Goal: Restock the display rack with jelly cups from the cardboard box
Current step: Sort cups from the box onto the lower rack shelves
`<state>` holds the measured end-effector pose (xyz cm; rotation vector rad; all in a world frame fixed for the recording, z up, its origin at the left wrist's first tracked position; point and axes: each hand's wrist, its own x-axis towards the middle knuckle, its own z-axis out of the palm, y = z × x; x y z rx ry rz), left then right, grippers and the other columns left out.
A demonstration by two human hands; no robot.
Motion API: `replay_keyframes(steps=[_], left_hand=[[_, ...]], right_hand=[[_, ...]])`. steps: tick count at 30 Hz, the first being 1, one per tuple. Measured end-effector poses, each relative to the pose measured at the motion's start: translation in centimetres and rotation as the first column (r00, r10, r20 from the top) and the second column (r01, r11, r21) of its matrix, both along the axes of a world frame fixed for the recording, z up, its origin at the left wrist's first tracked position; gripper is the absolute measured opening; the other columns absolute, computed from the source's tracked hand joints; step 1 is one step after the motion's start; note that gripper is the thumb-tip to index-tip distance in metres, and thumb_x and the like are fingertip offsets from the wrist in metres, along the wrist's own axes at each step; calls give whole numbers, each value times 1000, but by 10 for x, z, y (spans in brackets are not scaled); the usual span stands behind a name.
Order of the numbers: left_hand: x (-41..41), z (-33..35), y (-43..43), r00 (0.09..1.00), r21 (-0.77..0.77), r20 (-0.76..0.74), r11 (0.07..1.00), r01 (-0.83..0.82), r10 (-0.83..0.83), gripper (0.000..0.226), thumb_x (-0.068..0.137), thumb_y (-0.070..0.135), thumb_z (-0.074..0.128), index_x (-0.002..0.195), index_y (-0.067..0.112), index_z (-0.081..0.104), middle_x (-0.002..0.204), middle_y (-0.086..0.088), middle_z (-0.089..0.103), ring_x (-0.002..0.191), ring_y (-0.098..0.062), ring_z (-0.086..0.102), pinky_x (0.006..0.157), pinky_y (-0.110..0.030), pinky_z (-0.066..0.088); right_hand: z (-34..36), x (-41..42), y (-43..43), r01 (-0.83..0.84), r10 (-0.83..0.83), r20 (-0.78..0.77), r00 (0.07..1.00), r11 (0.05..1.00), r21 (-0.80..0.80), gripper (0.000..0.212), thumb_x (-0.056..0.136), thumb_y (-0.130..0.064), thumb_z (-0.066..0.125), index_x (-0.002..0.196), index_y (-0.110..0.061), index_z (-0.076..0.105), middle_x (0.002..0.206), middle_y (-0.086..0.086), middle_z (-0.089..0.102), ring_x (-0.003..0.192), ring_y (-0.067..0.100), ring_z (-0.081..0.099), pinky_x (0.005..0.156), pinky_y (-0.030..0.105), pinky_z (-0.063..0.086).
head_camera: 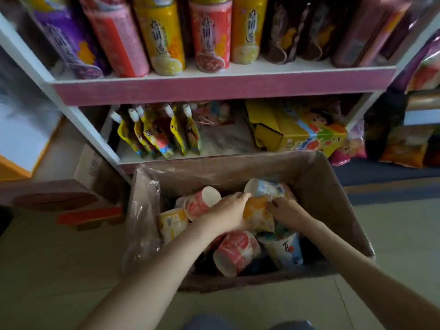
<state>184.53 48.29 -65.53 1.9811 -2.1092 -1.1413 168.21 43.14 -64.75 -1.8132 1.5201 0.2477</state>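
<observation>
Now grips the orange jelly cup with curled fingers of the left hand, pinches its other side with the right hand, inside the cardboard box before the display rack.

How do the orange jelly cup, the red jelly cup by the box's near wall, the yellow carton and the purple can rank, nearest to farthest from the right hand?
From the right hand:
1. orange jelly cup, at its fingertips.
2. red jelly cup, down-left, nearer the camera.
3. yellow carton, lower shelf, beyond.
4. purple can, upper shelf, far left.
</observation>
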Motion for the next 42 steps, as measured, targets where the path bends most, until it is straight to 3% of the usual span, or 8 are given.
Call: replay_keyframes(steps=[7, 11, 15, 19, 25, 31, 36, 42], left_hand=[[-31, -59, -18, 969, -173, 221, 973, 154, -114, 108, 71, 56, 72, 150, 16, 10, 146, -13, 32, 130, -33, 37, 102, -41, 37], [-20, -51, -17, 997, -251, 48, 967, -50, 64, 90, 63, 59, 76, 130, 14, 35, 126, -5, 42, 115, -23, 49, 90, -37, 46], [0, -38, -16, 917, -273, -196, 879, -391, 347, 89, 49, 81, 68, 117, 26, 50, 114, 11, 58, 100, -3, 58, 80, -32, 54], [20, -6, -18, 687, -221, -612, 749, -624, 392, 75, 55, 64, 82, 113, 25, 57, 102, 8, 69, 94, -5, 67, 80, -39, 57], [42, 28, 10, 663, -110, -720, 911, -398, 204, 59, 77, 19, 77, 124, 35, 44, 121, 12, 59, 110, 5, 57, 90, -18, 48], [77, -28, 6, 915, -64, -45, 912, -404, 402, 58, 92, 30, 58, 145, 26, 34, 143, -7, 46, 126, -23, 48, 94, -29, 44], [72, -63, -3, 729, 139, 55, 717, -683, 683, 69, 91, 47, 54, 142, 4, 35, 139, -13, 48, 122, -29, 51, 98, -38, 46], [66, -68, -30, 780, 63, 279, 800, -597, 560, 33, 94, 15, 48, 124, 4, 55, 122, -15, 59, 108, -30, 58, 84, -35, 50]], right_hand=[[-23, -9, 6, 2, 16, 102, 995, 986, -170, 35, 99, -28, 42, 73, -12, 58, 85, 9, 61, 72, 17, 53, 50, 26, 31], [-19, -21, 2, 37, 1, 363, 932, 995, -98, 26, 92, -41, 54, 101, -22, 68, 99, -1, 68, 96, 14, 63, 85, 27, 50], [-3, -18, 3, 218, -223, 657, 720, 972, 90, 80, 67, -71, 65, 135, -34, 44, 137, -4, 50, 126, 12, 47, 106, 40, 42], [30, 12, 2, 130, -209, 792, 574, 978, 164, 75, 77, -43, 66, 137, -35, 23, 120, -11, 52, 103, -4, 54, 75, 9, 48], [30, 49, 9, 299, -288, 880, 377, 937, 179, 76, 72, -16, 78, 125, -26, 24, 114, 8, 55, 97, 19, 64, 72, 29, 58], [10, 33, -5, 344, -414, 832, 368, 892, 292, 82, 74, -12, 78, 130, -29, 20, 114, 11, 56, 97, 25, 65, 78, 45, 57], [-8, 22, -5, 326, -302, 761, 574, 937, 125, 101, 70, -17, 82, 140, -30, 10, 119, 4, 52, 104, 18, 60, 80, 34, 56], [-14, 18, -2, 215, -145, 699, 701, 976, -14, 106, 69, -19, 84, 141, -26, 6, 117, -2, 48, 97, 5, 57, 63, 13, 52]])
